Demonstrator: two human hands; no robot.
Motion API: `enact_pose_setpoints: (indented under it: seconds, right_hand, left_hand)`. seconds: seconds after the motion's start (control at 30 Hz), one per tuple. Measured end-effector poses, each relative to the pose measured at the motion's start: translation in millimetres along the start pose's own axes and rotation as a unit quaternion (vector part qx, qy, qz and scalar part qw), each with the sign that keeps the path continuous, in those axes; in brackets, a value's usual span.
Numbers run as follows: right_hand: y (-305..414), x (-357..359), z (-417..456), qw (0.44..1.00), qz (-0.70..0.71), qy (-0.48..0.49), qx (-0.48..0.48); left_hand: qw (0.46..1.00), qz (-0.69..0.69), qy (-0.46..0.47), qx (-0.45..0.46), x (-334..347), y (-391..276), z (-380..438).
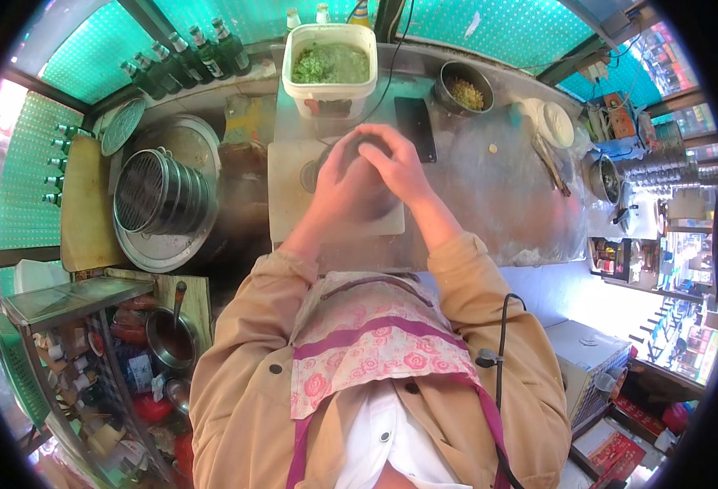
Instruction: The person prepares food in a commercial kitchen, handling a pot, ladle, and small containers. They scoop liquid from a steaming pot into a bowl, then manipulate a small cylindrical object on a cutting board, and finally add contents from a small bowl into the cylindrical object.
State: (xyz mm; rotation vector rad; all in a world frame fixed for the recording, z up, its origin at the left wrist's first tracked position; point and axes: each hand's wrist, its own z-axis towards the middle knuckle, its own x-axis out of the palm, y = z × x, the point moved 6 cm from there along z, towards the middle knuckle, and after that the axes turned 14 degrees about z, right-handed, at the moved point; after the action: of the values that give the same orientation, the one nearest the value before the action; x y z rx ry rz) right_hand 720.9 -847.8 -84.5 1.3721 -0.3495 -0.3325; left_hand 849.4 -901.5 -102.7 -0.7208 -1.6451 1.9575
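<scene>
My left hand (338, 178) and my right hand (399, 164) come together over the white cutting board (288, 214), their fingertips meeting at the far side. Below and between them is a dark round bowl-like vessel (383, 205), blurred and partly covered by the hands. Whether the fingers grip its rim or only hover above it cannot be told. Just left of the left hand, a small round thing (308, 176) lies on the board. A black flat slab (415, 128), perhaps a digital scale, sits beyond my right hand.
A white tub (329, 91) of chopped greens stands at the back, near a dark bowl (464, 88) of minced food. Stacked steamers (162, 192) rest on a large metal tray (203, 137) at left. Green bottles (203, 55) line the sill. Sticks (549, 164) lie at right.
</scene>
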Motion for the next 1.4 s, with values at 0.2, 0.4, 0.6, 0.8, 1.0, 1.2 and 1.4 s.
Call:
enact_pose_setpoints:
  seconds: [0.2, 0.4, 0.6, 0.8, 1.0, 1.2, 1.4]
  right_hand:
    - [-2.3, 1.7, 2.8, 0.996, 0.055, -0.006, 0.066]
    - [-10.6, 0.8, 0.1, 0.99, 0.111, -0.017, 0.089]
    - [-10.8, -2.4, -0.9, 0.989, 0.111, -0.022, 0.096]
    - [-11.1, 1.2, -0.7, 0.995, 0.087, -0.038, -0.01]
    - [-18.4, -4.8, -8.1, 0.988, 0.147, -0.051, 0.001]
    - [-14.9, -9.0, -10.4, 0.993, 0.109, -0.047, -0.005]
    - [-23.2, -6.2, -8.7, 0.994, 0.101, -0.05, -0.011]
  left_hand:
    - [0.996, -0.067, 0.02, -0.059, 3.2, 21.0, 4.0]
    - [0.998, -0.025, -0.011, -0.048, 3.1, 29.8, 3.5]
    - [0.999, -0.004, -0.024, -0.037, 6.0, 32.2, 4.1]
    - [0.997, -0.053, -0.018, -0.044, 5.1, 26.4, 4.9]
    - [0.996, -0.024, -0.046, -0.078, 15.2, 29.3, 7.9]
    - [0.995, 0.049, -0.055, -0.069, 13.0, 29.6, 8.4]
    - [0.994, 0.064, -0.066, -0.067, 9.4, 33.3, 9.1]
